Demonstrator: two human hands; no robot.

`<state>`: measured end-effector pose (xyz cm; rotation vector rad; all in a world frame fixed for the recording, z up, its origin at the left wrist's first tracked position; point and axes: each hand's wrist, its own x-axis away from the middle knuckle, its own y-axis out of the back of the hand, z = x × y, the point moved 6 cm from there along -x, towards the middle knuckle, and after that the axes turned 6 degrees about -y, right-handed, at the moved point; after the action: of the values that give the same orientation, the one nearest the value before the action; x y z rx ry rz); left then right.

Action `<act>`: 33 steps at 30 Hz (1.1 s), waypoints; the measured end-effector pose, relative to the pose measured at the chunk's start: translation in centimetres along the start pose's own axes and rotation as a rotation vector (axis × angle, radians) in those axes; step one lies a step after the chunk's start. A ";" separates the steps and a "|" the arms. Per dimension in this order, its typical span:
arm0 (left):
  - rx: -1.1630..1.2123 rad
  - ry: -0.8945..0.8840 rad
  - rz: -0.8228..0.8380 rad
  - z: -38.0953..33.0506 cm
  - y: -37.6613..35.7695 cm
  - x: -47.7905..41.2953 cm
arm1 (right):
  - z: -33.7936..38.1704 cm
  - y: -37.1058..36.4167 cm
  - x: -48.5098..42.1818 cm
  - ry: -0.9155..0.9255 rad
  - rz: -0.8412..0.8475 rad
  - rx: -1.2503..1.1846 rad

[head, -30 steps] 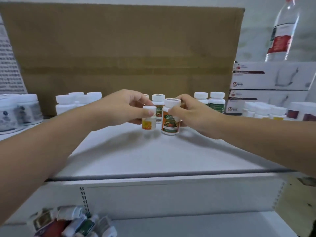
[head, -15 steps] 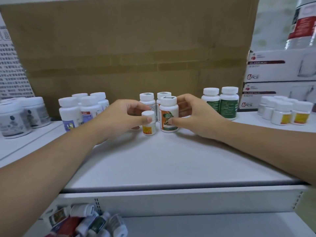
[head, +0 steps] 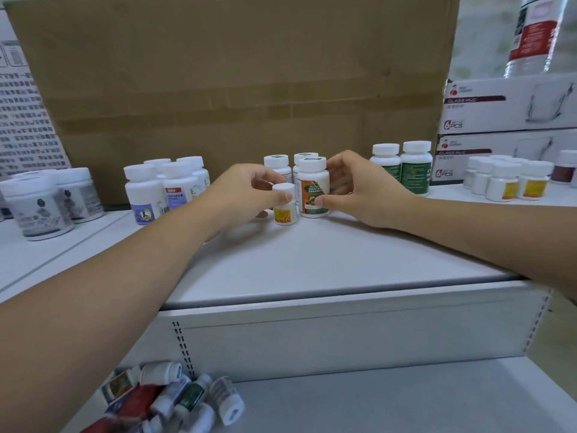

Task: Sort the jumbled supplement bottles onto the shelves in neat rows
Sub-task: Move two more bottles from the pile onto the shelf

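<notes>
Small yellow-label bottle: upright on upper shelf, left hand pinching its cap. Orange-label bottle, just beside: gripped by right hand, likely for squaring into line. Two back bottles behind the fingers limit push-back. Green-label pair beyond right hand. Jumbled pile below left forearm, unsorted.

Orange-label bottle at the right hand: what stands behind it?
Two white-capped bottles stand behind the orange-label bottle, before a cardboard box. The left hand and that bottle hide their labels.
</notes>
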<state>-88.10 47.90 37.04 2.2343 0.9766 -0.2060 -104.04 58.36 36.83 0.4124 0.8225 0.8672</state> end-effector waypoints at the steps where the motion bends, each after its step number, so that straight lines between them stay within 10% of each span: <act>1: -0.008 -0.004 0.000 0.0 0.0 0.0 | 0.1 0.0 0.1 0.004 -0.002 0.032; 15: -0.224 -0.131 0.090 -6.3 -1.7 1.0 | 0.2 3.8 4.4 -0.076 0.265 0.393; 33: -0.193 -0.262 0.283 -19.0 -24.3 -4.6 | -14.5 23.6 13.5 -0.208 0.272 0.552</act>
<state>-110.57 69.20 40.44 2.0747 0.5119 -0.2571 -122.15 83.32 36.12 1.1015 0.8163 0.8204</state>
